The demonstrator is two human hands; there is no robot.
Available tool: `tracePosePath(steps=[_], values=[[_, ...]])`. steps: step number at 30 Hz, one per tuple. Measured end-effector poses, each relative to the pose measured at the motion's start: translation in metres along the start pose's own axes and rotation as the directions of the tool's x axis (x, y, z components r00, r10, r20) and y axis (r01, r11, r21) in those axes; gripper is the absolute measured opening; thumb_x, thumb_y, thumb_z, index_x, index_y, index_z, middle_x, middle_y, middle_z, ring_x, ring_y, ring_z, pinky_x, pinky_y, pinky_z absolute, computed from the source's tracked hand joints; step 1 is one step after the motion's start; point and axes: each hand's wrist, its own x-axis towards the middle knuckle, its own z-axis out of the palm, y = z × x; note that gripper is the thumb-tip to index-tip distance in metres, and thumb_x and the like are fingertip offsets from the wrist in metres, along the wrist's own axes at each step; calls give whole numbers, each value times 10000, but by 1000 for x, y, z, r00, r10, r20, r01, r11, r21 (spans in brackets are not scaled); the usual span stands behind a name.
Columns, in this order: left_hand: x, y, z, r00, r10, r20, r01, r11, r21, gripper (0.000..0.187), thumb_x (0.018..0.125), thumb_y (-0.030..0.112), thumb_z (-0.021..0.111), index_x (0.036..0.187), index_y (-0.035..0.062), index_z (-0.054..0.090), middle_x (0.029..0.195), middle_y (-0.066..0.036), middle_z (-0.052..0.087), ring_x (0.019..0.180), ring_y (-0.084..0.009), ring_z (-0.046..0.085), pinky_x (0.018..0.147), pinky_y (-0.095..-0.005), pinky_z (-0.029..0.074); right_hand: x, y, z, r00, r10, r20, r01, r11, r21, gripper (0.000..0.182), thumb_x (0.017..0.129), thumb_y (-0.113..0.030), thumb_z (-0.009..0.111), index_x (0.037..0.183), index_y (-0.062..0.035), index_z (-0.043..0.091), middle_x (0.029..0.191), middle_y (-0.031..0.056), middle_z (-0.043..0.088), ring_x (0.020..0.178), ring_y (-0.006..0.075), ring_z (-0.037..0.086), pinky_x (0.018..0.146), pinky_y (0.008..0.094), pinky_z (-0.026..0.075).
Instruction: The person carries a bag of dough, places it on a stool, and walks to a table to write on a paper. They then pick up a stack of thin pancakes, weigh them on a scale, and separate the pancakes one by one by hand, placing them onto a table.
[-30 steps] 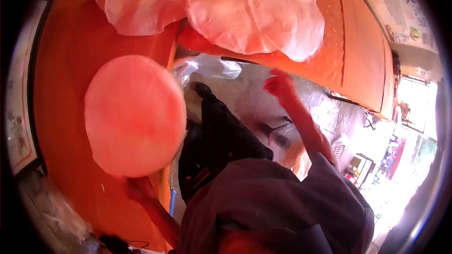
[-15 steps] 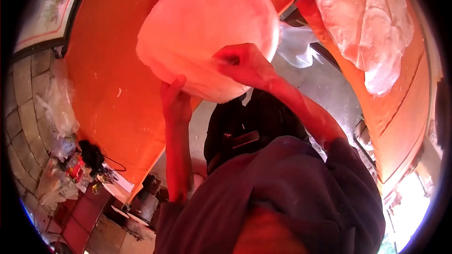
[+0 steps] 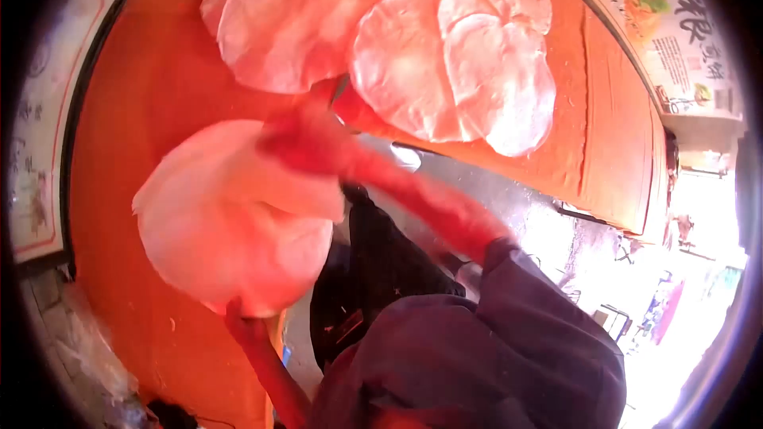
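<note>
A stack of large, thin, round pancakes (image 3: pixel 214 214) lies at the near edge of the orange-covered table, with an uneven fold or overlap across its top. My left hand (image 3: pixel 245 326) grips the stack's near rim, its fingers partly hidden by the pancakes. Across the far right side of the stack reaches my right hand (image 3: pixel 306 139), smeared by motion. Whether it holds a pancake there cannot be made out. Beyond it, more pancakes (image 3: pixel 409 63) lie spread and overlapping.
Orange cloth (image 3: pixel 111 270) covers the table, which bends round to the right. A framed board (image 3: pixel 48 111) stands along the left edge, a printed panel (image 3: pixel 675 40) at the far right. Plastic bags (image 3: pixel 91 342) lie at lower left. Grey floor (image 3: pixel 509 199) shows between the table parts.
The view has turned right, bringing more spread pancakes into sight. My right hand has moved from the near rim to the stack's far right side. The left hand stays at the near rim.
</note>
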Motion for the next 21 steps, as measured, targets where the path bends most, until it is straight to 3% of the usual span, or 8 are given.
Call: tracePosePath(steps=[3,4,5,6,9,11,14,21], values=[[9,-6,-11,1000,9,28,-11,998,57,529,853,163,569,1328,-20,425,1332,-145,484,1234,-292,471,1031,-429,405,31,-1,-132,982,146,-121,-105,950,296,116,781,-135,714,832,-34,686,763,19,636,689,97,579,585,296,508],[1,1,6,999,17,33,-20,994,109,542,853,166,571,1341,-12,414,1340,-146,478,1241,-295,465,1034,-429,404,43,-44,-181,917,362,-168,-387,909,-155,127,856,-155,667,873,-32,694,765,-14,628,761,68,568,663,264,512],[-5,5,17,999,23,35,-28,987,161,555,854,169,572,1354,-4,404,1348,-147,473,1248,-298,460,1037,-430,404,57,9,-226,932,-153,-330,86,974,-209,188,861,-213,676,914,-33,686,784,-19,642,765,66,570,671,260,503],[-7,5,24,996,42,83,-56,981,183,543,867,179,561,1356,2,405,1350,-140,473,1249,-290,459,1035,-424,406,61,-12,-275,932,173,-319,-295,874,-386,234,856,-248,681,933,-28,654,840,-8,647,767,81,584,681,269,500],[-16,2,40,972,91,218,-144,959,244,508,907,211,529,1362,18,408,1358,-119,472,1253,-267,458,1028,-408,415,55,13,-414,949,32,-313,9,991,130,297,928,-295,563,1037,-26,625,915,24,654,768,169,614,642,352,520],[-25,1,42,948,117,294,-204,938,282,487,933,231,507,1366,29,410,1363,-105,472,1256,-252,458,1024,-397,421,49,-63,-424,977,57,-203,-111,957,-269,248,803,-204,654,961,-14,681,850,81,695,713,223,651,640,349,528],[-21,1,23,982,58,178,-81,989,124,473,929,232,508,1353,40,422,1340,-101,482,1246,-251,454,1022,-405,413,51,-91,-439,926,-377,18,83,157,-984,146,678,-136,668,726,1,681,722,184,660,616,320,636,578,384,502],[2,-7,26,999,-43,11,42,997,65,417,910,211,520,1289,50,453,1245,-80,496,1145,-229,469,948,-384,427,-6,-133,-542,871,371,-324,-457,367,-810,145,829,-163,624,819,-19,614,678,62,567,554,174,535,508,326,442]])
